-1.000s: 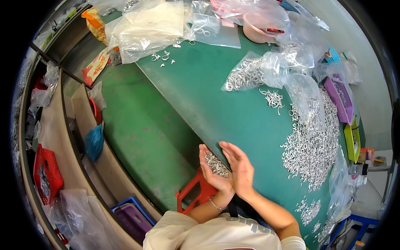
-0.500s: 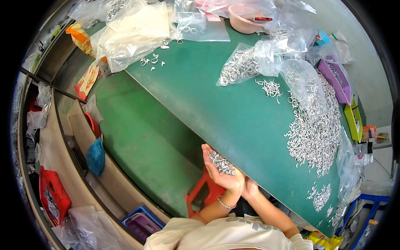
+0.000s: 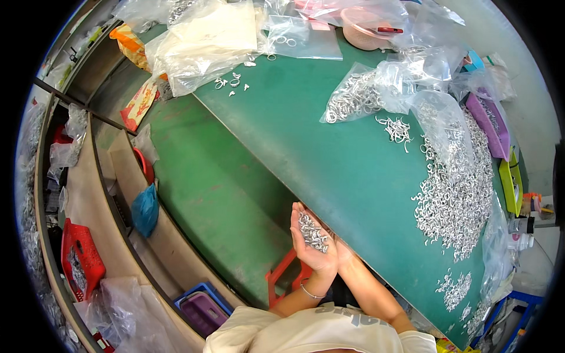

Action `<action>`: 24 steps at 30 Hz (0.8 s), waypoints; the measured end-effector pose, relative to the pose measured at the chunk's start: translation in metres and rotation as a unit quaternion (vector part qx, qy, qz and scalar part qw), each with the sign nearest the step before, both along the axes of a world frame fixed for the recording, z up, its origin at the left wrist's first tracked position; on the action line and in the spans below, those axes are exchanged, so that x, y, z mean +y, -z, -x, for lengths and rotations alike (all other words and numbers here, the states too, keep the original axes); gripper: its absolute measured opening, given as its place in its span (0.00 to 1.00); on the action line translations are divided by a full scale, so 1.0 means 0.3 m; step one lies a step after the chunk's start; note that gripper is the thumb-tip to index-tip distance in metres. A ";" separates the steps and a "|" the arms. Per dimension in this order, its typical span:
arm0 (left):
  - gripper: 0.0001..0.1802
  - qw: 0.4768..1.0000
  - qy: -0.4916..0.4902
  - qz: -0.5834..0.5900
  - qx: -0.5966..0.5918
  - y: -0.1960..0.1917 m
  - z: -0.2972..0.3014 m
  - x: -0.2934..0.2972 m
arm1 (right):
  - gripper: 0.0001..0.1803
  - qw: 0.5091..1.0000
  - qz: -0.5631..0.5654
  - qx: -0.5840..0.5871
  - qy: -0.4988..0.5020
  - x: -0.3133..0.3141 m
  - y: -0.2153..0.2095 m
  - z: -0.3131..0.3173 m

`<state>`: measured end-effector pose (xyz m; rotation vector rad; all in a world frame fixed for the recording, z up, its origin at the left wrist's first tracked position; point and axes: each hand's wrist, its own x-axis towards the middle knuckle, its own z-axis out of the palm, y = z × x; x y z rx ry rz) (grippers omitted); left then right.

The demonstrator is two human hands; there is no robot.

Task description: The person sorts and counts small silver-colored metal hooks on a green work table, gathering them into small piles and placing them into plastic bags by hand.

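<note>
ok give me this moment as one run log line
left hand: cupped, holding small silvery pieces | right hand: beside left, partly hidden | green table: large silvery pile at right

1 left hand (image 3: 306,252), 1 right hand (image 3: 344,257). 1 handful of silver pieces (image 3: 313,233), too dense to count. Table (image 3: 294,129), right edge: 1 big heap (image 3: 450,209), 1 purple bin (image 3: 494,134), 1 lime bin (image 3: 506,179). Far edge: 1 pink bowl (image 3: 360,36).

Pieces (image 3: 313,235) lie in the left hand (image 3: 319,260), just off the table's (image 3: 306,135) near edge; the right hand (image 3: 345,254) is close on its right. Across the table, a heap (image 3: 452,206) spreads at the right, a bag (image 3: 356,99) lies beyond it, a tub (image 3: 360,36) farther back. Over to the left, shelves (image 3: 100,200) hold a basket (image 3: 92,259).
</note>
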<state>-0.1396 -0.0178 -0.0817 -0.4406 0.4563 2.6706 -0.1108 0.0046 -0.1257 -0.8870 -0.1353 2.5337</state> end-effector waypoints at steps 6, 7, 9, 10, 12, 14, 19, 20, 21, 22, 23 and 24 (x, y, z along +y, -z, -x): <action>0.23 0.998 0.013 0.056 -0.007 0.027 0.007 -0.097 | 0.31 0.994 -0.091 0.039 -0.054 -0.045 -0.043 0.011; 0.23 0.997 0.019 0.066 -0.024 0.032 0.014 -0.120 | 0.31 0.991 -0.111 0.047 -0.064 -0.055 -0.069 0.014; 0.23 0.997 0.056 0.058 -0.010 0.020 0.020 -0.186 | 0.31 0.983 -0.157 0.034 -0.092 -0.092 -0.158 0.024; 0.23 0.996 0.078 0.038 0.020 0.008 0.022 -0.236 | 0.31 0.980 -0.167 0.028 -0.104 -0.112 -0.214 0.026; 0.23 0.983 0.088 0.144 0.074 -0.087 -0.009 -0.208 | 0.30 0.961 -0.246 0.008 -0.127 -0.158 -0.284 0.015; 0.22 0.977 0.132 0.156 0.066 -0.169 -0.005 -0.231 | 0.28 0.945 -0.314 0.011 -0.091 -0.189 -0.334 0.004; 0.18 0.924 0.379 0.028 0.051 -0.303 0.018 -0.113 | 0.27 0.922 -0.348 -0.106 0.132 -0.080 -0.490 -0.063; 0.18 0.914 0.403 0.017 0.041 -0.337 0.008 -0.056 | 0.27 0.921 -0.330 -0.107 0.180 -0.040 -0.518 -0.081; 0.18 0.903 0.428 0.006 0.031 -0.377 -0.014 0.016 | 0.26 0.917 -0.310 -0.107 0.229 0.005 -0.550 -0.100; 0.17 0.894 0.448 -0.006 0.024 -0.421 -0.032 0.089 | 0.27 0.907 -0.314 -0.101 0.262 0.054 -0.586 -0.117; 0.16 0.881 0.472 -0.023 0.008 -0.466 -0.061 0.161 | 0.27 0.894 -0.317 -0.099 0.301 0.110 -0.616 -0.144; 0.16 0.876 0.480 -0.035 -0.001 -0.482 -0.087 0.230 | 0.27 0.892 -0.295 -0.076 0.333 0.172 -0.640 -0.165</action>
